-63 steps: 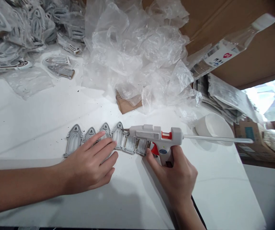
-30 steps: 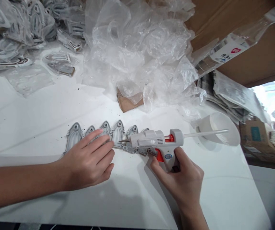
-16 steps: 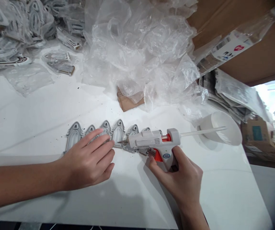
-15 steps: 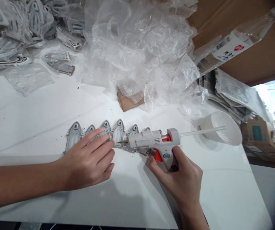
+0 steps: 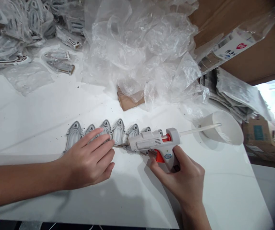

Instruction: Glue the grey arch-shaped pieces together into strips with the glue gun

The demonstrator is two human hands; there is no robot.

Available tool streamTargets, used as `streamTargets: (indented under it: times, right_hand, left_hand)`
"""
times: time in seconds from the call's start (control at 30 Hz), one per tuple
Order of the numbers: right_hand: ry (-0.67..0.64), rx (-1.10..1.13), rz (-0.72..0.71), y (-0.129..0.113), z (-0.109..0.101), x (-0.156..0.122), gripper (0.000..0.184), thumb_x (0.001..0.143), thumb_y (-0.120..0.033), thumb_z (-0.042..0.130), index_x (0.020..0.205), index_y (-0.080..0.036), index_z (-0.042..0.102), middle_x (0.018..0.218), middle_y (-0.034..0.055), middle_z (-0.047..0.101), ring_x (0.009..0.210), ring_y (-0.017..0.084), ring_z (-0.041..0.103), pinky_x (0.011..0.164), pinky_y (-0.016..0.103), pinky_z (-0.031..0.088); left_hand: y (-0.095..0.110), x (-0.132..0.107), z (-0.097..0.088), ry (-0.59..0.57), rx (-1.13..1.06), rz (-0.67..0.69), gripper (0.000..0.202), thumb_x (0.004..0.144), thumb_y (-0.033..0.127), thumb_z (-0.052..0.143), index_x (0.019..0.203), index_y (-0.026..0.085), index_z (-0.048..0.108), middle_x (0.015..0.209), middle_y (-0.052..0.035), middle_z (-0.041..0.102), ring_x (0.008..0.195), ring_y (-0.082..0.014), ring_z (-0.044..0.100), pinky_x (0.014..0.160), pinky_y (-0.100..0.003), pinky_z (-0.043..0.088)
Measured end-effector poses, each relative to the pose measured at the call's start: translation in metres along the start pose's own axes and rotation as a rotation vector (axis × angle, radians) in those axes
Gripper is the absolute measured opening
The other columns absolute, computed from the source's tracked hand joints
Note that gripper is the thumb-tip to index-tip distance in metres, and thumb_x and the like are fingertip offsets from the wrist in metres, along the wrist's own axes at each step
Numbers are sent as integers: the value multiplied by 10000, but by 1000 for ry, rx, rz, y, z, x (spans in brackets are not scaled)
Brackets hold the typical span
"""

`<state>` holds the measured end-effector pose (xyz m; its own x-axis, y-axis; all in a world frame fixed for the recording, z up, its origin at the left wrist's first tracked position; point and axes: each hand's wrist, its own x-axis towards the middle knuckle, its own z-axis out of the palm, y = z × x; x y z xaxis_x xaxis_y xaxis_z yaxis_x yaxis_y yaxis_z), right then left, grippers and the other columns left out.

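A row of several grey arch-shaped plastic pieces (image 5: 118, 132) lies on the white table (image 5: 56, 108). My left hand (image 5: 89, 161) rests flat on the left part of the row, fingers stretched out and holding the pieces down. My right hand (image 5: 185, 180) grips the handle of a white glue gun (image 5: 155, 143) with an orange trigger, one finger under the trigger. A clear glue stick (image 5: 199, 128) pokes out of the gun's back. The nozzle touches the lower edge of a piece near my left fingertips.
A heap of crumpled clear plastic bags (image 5: 139, 51) fills the back middle. Bagged grey pieces (image 5: 15, 28) pile at the back left. A white cup (image 5: 220, 127) lies on its side at the right, next to folded papers (image 5: 233, 92) and a cardboard box (image 5: 259, 48).
The glue gun has moved left along the row over the last two seconds and tipped its nozzle down onto a piece. My left hand has stayed on the pieces.
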<state>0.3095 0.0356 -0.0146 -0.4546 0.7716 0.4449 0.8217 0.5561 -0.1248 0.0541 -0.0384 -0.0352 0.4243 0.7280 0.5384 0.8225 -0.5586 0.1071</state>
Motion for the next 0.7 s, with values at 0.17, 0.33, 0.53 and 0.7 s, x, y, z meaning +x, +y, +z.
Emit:
streamTargets:
  times: [0.17,0.33,0.53,0.7]
  right_hand:
    - [-7,18,8,1,1,-2,345,715,-374,664,684,-155,400,487,-78,352,433,6,269,416,134,255]
    - [-27,160,164,4,-3,-2,384,730,-378,681,665,-155,375,511,-72,307,464,6,241,412,127,253]
    - [-40,223,256,-4,-7,2,454,726,-434,706,655,-159,352,521,-64,306,483,12,246,415,132,264]
    - [-16,196,204,-24,-6,6,450,733,-431,694,658,-159,344,515,-72,292,482,9,231,422,130,255]
  left_hand:
    - [-1,1,0,-4,0,0,183,866,255,588,818,121,703,953,-77,730,960,-237,654,1016,-440,439]
    - [1,0,-1,-21,8,7,183,870,261,588,812,123,694,968,-80,728,978,-238,653,1016,-441,449]
    - [-1,-6,-8,-46,21,1,181,872,270,587,815,127,683,1036,-86,721,1029,-252,646,1024,-458,447]
    - [-10,-16,-18,-43,28,11,129,859,234,620,877,124,686,1053,-90,720,1025,-252,651,1010,-455,444]
